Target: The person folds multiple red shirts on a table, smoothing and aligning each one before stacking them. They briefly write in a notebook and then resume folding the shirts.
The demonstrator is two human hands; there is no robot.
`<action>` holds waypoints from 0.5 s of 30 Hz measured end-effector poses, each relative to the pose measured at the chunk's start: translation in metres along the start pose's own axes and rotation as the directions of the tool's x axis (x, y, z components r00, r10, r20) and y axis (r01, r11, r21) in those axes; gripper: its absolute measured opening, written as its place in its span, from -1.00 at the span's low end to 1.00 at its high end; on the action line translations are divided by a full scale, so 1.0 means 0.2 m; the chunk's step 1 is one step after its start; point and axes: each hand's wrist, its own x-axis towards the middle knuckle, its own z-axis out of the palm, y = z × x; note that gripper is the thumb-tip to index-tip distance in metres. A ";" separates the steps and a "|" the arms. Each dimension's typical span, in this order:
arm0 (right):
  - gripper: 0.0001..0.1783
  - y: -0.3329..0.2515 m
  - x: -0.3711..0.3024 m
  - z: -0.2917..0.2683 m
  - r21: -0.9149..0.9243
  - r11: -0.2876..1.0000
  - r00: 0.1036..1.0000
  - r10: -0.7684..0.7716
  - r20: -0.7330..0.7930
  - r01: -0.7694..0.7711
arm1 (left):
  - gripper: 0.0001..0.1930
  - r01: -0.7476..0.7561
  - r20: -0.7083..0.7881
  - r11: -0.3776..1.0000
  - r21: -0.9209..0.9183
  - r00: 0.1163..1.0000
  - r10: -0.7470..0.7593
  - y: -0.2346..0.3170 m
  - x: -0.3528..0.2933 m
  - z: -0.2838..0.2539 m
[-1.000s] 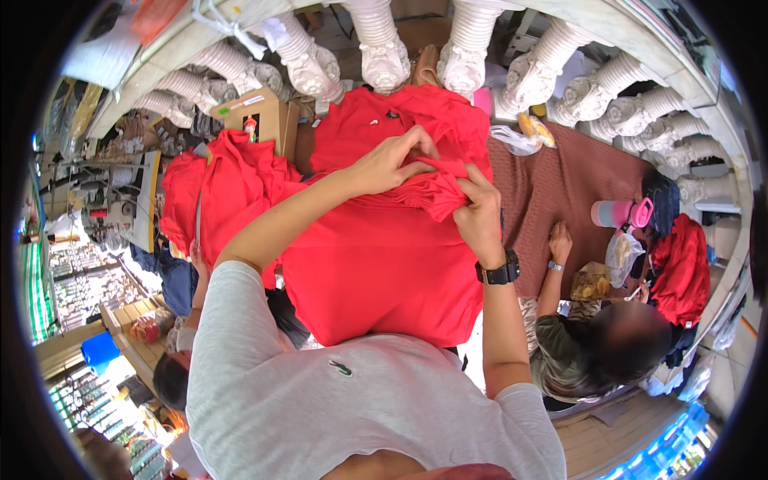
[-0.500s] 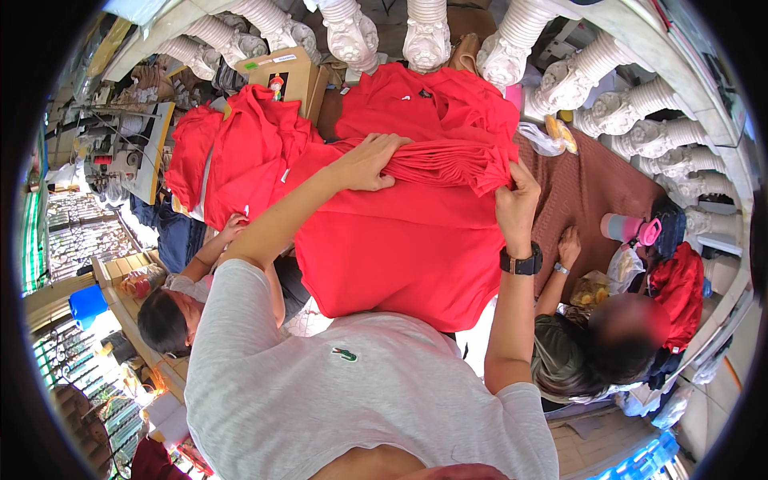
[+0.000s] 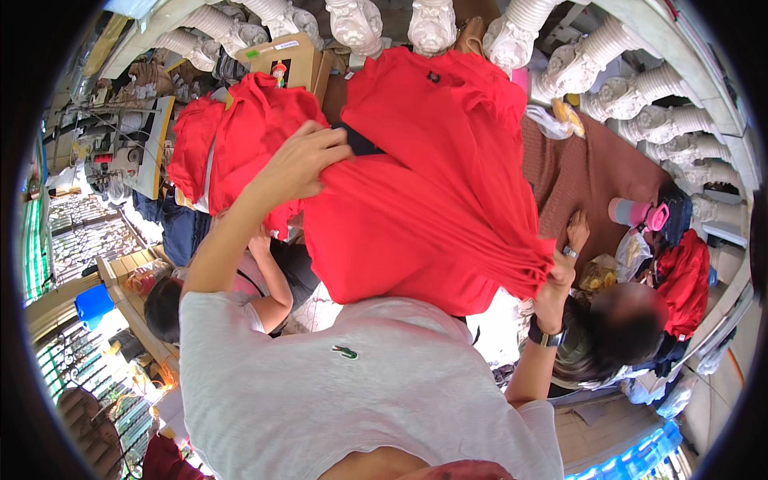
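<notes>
A length of red cloth, drawn into long folds, stretches between my two hands. My left hand pinches its upper left corner, beside a dark patch. At the lower right my right hand, with a watch at the wrist, grips the bunched end. More red cloth hangs toward my lap, and I cannot tell whether it is the same piece. Beyond lies a spread red garment with a small dark mark near its far edge. To the left is a heap of red garments.
A person sits close on my left, another on my right with a hand on the brown cloth. A cardboard box and white balusters line the far side. A pink tumbler stands at right.
My right hand has moved down and right with the bunched cloth, my left hand left. The folded stack between them is now pulled out long, and the far garment lies more spread.
</notes>
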 end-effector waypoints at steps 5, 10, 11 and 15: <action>-0.83 0.22 -0.47 -0.01 0.288 0.891 0.935 0.353 0.042 -0.350 | -0.53 0.043 0.013 0.980 0.193 0.999 -0.047 -0.03 -0.17 -0.14; -0.81 0.42 -0.67 0.00 0.426 0.762 0.867 0.478 0.140 -0.488 | -0.52 -0.192 -0.180 0.966 0.173 0.958 0.223 0.16 0.20 -0.36; -0.80 0.46 -0.71 -0.01 0.454 0.731 0.854 0.496 0.158 -0.509 | -0.53 -0.250 -0.166 0.948 0.195 0.944 0.284 0.19 0.33 -0.34; -0.85 0.54 -0.75 0.05 0.512 0.679 0.817 0.571 0.082 -0.526 | -0.54 -0.441 -0.003 0.875 0.201 0.893 0.450 0.07 1.00 0.09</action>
